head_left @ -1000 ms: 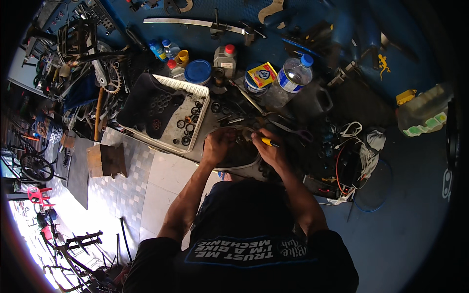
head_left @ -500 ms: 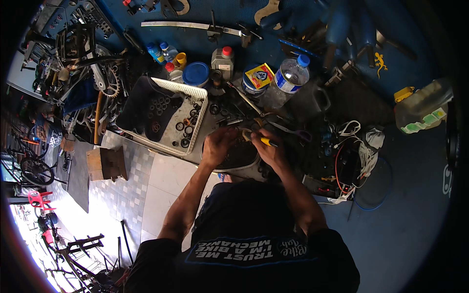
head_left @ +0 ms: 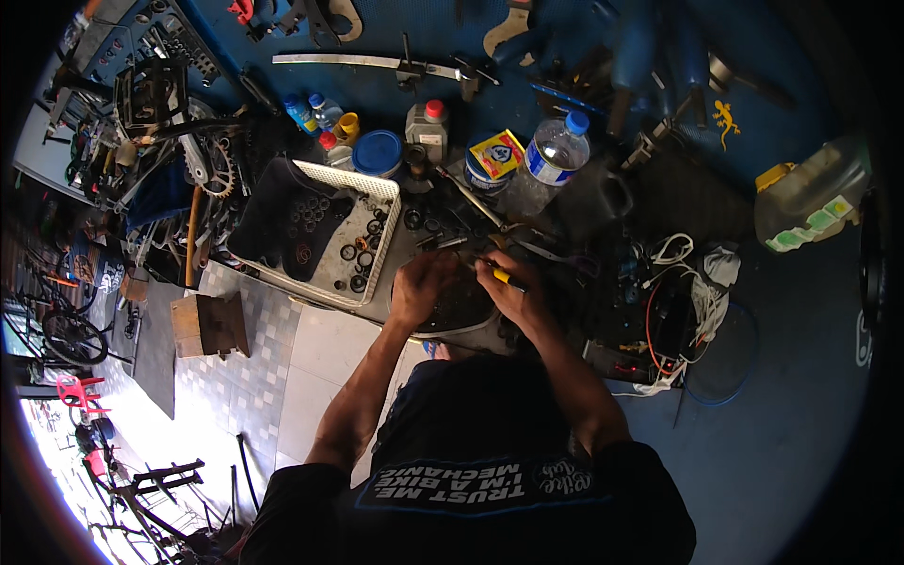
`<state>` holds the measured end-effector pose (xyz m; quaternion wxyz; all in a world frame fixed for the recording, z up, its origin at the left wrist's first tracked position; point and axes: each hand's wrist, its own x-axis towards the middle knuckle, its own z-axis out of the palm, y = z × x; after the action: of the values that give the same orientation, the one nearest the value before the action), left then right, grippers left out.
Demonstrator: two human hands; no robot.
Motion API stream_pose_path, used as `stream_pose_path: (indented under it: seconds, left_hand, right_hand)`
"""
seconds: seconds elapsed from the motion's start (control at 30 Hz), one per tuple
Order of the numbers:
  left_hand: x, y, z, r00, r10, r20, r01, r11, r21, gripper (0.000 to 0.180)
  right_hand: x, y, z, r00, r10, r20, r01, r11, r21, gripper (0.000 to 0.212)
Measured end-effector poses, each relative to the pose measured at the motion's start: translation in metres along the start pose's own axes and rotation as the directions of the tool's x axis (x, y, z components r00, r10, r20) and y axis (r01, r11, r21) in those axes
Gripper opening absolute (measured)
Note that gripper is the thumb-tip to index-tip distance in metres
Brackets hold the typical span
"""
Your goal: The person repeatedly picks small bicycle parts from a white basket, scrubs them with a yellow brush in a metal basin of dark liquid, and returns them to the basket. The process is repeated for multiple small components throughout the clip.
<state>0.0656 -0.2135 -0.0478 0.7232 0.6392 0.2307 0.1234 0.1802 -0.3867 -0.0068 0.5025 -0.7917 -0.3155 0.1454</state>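
Over a dark shallow basin (head_left: pixel 452 330) with a light rim, both hands work close together near the bench's front edge. My right hand (head_left: pixel 524 294) is closed around a tool with a yellow-and-black handle (head_left: pixel 507 279); its working end points toward my left hand and is too dark to make out. My left hand (head_left: pixel 422 284) has its fingers curled in over the basin's left side. Whatever sits between those fingers is small and lost in shadow. Just beyond the right hand lie scissors (head_left: pixel 563 254) with dark purple handles.
Left of the basin stands a cream plastic basket (head_left: pixel 388 212) holding a black cloth and several rings. Behind are a blue-lidded tub (head_left: pixel 378 153), a grey bottle with a red cap (head_left: pixel 428 132) and a clear bottle (head_left: pixel 556 155). Tangled cables (head_left: pixel 702 292) lie at right.
Both hands stay over the basin. The right hand and its yellow-handled tool have shifted slightly; a pale curved piece seen between the hands before is now hardly visible. The whole view has tilted a little.
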Motion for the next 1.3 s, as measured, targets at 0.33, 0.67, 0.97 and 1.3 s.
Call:
stream_pose_path:
  seconds: [0.33, 0.67, 0.97, 1.3]
  left_hand:
    - [-0.005, -0.004, -0.002, 0.999, -0.023, -0.028, 0.022, 0.999, -0.043, 0.031]
    - [0.001, -0.008, -0.001, 0.997, -0.008, -0.081, -0.006, 0.984, -0.176, 0.032]
    - [-0.001, -0.006, -0.006, 0.98, -0.2, -0.002, 0.193, 0.952, -0.239, 0.031]
    - [0.004, -0.015, -0.024, 0.982, -0.19, -0.008, 0.188, 0.977, -0.098, 0.011]
  right_hand:
    - [-0.004, -0.015, -0.002, 1.0, 0.024, -0.005, -0.025, 0.999, -0.025, 0.022]
    - [-0.005, -0.026, 0.003, 0.999, 0.044, -0.031, -0.042, 0.997, 0.061, 0.024]
    - [-0.017, 0.024, 0.005, 0.976, -0.213, 0.048, 0.214, 0.977, -0.003, 0.026]
    - [-0.008, 0.026, -0.016, 0.967, -0.099, 0.235, 0.102, 0.995, -0.003, 0.027]
